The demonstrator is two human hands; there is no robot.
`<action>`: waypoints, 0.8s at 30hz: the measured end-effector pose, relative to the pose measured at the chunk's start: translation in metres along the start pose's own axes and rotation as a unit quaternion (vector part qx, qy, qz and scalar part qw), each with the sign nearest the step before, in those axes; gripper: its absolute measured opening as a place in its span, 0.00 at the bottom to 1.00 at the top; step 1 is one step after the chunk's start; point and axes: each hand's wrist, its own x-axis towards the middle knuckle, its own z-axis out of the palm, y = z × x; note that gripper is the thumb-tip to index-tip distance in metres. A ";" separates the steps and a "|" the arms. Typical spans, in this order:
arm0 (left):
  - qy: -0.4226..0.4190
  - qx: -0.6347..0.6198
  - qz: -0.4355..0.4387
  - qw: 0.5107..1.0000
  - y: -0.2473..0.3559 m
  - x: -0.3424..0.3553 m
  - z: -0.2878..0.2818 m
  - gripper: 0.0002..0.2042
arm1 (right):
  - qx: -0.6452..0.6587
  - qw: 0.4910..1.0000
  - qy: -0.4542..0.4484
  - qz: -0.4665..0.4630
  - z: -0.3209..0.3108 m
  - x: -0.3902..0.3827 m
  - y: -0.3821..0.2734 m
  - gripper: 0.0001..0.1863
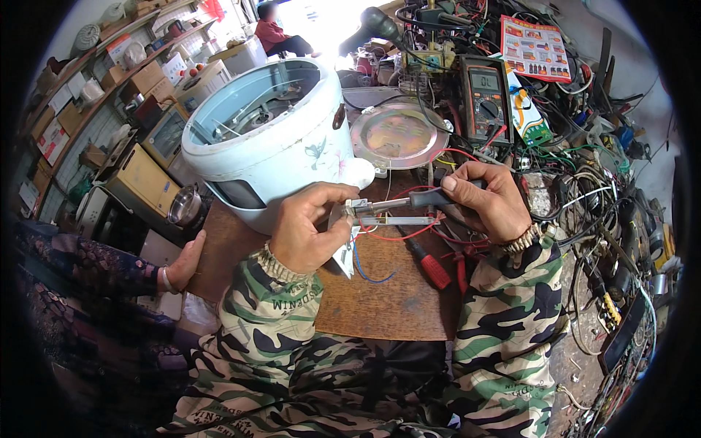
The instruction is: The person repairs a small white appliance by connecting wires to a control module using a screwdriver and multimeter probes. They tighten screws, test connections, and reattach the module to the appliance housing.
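The left hand pinches a small white part above the wooden desk, beyond its near edge; the right hand grips a dark-handled tool. Toward the desk's far left, an open pale-blue housing contains metal fittings.

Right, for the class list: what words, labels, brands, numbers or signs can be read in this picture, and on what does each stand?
Green, tan and black camouflage sleeves: dark printed lettering, wording not copied.
Black-framed rectangular multimeter: characters on its grey screen, not copied; dial markings too small to read.
Red-and-white rectangular printed sheet: text too small to read.
White-and-red box at far left: print too blurred.
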 end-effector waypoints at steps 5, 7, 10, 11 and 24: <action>-0.012 -0.019 0.008 1.000 -0.007 0.001 0.000 0.20 | -0.006 1.000 -0.006 -0.013 -0.001 0.000 0.000 0.13; -0.013 -0.027 0.006 1.000 -0.006 0.001 0.000 0.20 | -0.002 1.000 -0.008 -0.029 -0.002 0.000 0.002 0.12; -0.008 -0.016 -0.009 1.000 -0.002 -0.002 -0.002 0.19 | -0.015 0.998 -0.041 -0.053 -0.001 -0.001 -0.001 0.11; -0.009 -0.013 -0.011 1.000 0.000 -0.001 -0.001 0.19 | -0.040 0.995 -0.033 -0.081 -0.002 -0.001 0.000 0.11; 0.049 0.016 -0.009 0.999 -0.011 -0.002 0.002 0.14 | 0.002 1.000 -0.005 0.009 0.002 -0.003 -0.002 0.10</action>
